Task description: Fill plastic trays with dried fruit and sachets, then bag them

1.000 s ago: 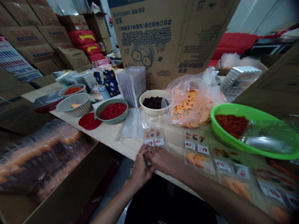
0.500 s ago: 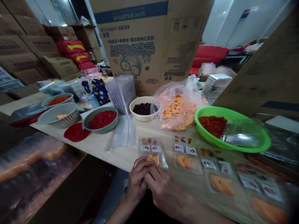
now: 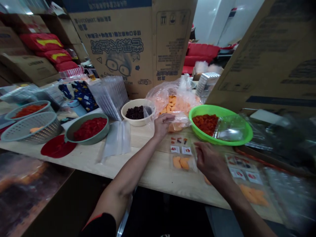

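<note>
The right hand (image 3: 209, 161) hovers palm down above the table (image 3: 148, 168), fingers loosely spread and holding nothing. Its fingertips are at the right edge of a clear pouch (image 3: 182, 154), which lies flat just left of it with orange slices and small sachets inside. Beyond the pouch, the left hand (image 3: 162, 124) stretches forward, fingers curled at the mouth of the plastic bag (image 3: 172, 98) of orange slices. Whether they pinch a slice or only plastic cannot be told. Just right of this hand sits the green basin (image 3: 222, 142) of red fruit, and just left of it the cream bowl (image 3: 138, 122) of dark fruit. Behind the bag stands a cardboard box (image 3: 128, 39). Picking from the bag likely goes best with fingertips only, leaving the loose plastic undragged, while the right hand steadies the pouch.
</note>
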Available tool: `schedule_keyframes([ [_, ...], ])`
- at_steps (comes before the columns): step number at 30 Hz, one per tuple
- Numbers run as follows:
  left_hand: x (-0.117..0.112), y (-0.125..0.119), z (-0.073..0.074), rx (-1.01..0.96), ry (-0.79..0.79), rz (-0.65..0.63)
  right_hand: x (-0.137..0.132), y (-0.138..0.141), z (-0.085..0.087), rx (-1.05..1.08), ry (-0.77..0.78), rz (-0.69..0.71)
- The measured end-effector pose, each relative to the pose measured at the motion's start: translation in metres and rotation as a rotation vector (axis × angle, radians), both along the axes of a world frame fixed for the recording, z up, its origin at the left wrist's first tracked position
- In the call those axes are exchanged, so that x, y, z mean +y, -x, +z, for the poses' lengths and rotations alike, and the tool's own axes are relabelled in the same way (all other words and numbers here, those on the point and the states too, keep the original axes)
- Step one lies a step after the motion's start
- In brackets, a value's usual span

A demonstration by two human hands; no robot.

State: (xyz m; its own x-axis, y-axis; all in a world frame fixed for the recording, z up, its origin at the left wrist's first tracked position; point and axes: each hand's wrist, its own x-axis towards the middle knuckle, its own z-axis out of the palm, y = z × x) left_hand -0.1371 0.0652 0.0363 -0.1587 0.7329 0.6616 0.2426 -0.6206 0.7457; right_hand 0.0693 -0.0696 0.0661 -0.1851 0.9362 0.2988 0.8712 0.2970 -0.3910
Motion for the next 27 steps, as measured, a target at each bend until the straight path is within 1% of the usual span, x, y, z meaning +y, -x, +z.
schedule_keyframes([
  [2, 0.023, -0.002, -0.021, 0.084, 0.108, 0.049, 0.008, -0.015, -0.026, -0.043, 0.142, -0.008],
  [3, 0.028, -0.002, -0.03, 0.161, 0.156, 0.063, 0.011, -0.018, -0.038, -0.071, 0.177, -0.001],
  [4, 0.029, -0.001, -0.036, 0.238, 0.195, 0.068, 0.014, -0.017, -0.047, -0.113, 0.19, 0.006],
  [6, 0.017, 0.002, -0.042, 0.4, 0.248, 0.043, 0.018, -0.008, -0.06, -0.233, 0.174, 0.02],
  [7, 0.006, 0.006, -0.041, 0.493, 0.268, 0.027, 0.019, -0.001, -0.065, -0.302, 0.153, 0.036],
  [9, -0.026, 0.019, -0.035, 0.717, 0.314, -0.006, 0.02, 0.014, -0.073, -0.418, 0.094, 0.087],
  [11, -0.065, 0.044, -0.024, 0.91, 0.378, -0.04, 0.016, 0.026, -0.082, -0.464, 0.017, 0.147],
  [12, -0.086, 0.062, -0.019, 0.97, 0.409, -0.056, 0.012, 0.03, -0.087, -0.461, -0.015, 0.184],
  [13, -0.107, 0.082, -0.014, 1.018, 0.459, -0.029, 0.008, 0.034, -0.091, -0.452, -0.033, 0.224],
  [14, -0.127, 0.104, -0.011, 1.069, 0.53, 0.043, 0.003, 0.037, -0.093, -0.445, -0.037, 0.253],
  [15, -0.145, 0.127, -0.01, 1.119, 0.625, 0.144, -0.002, 0.039, -0.095, -0.446, -0.03, 0.268],
  [16, -0.16, 0.15, -0.011, 1.16, 0.716, 0.253, -0.006, 0.042, -0.094, -0.457, -0.017, 0.268],
  [17, -0.172, 0.17, -0.014, 1.201, 0.787, 0.322, -0.009, 0.046, -0.092, -0.477, -0.006, 0.258],
  [18, -0.182, 0.188, -0.018, 1.236, 0.83, 0.349, -0.011, 0.05, -0.088, -0.496, 0.0, 0.238],
  [19, -0.188, 0.201, -0.024, 1.266, 0.842, 0.345, -0.012, 0.056, -0.082, -0.511, -0.001, 0.222],
  [20, -0.192, 0.21, -0.029, 1.289, 0.831, 0.316, -0.011, 0.062, -0.076, -0.515, -0.009, 0.218],
  [22, -0.195, 0.219, -0.038, 1.314, 0.772, 0.257, -0.008, 0.077, -0.061, -0.497, -0.025, 0.238],
  [23, -0.195, 0.219, -0.04, 1.317, 0.744, 0.251, -0.007, 0.086, -0.053, -0.484, -0.025, 0.253],
  [25, -0.194, 0.217, -0.042, 1.312, 0.724, 0.266, -0.005, 0.104, -0.04, -0.463, -0.014, 0.299],
  [27, -0.193, 0.212, -0.04, 1.28, 0.718, 0.288, -0.006, 0.125, -0.03, -0.445, 0.002, 0.367],
])
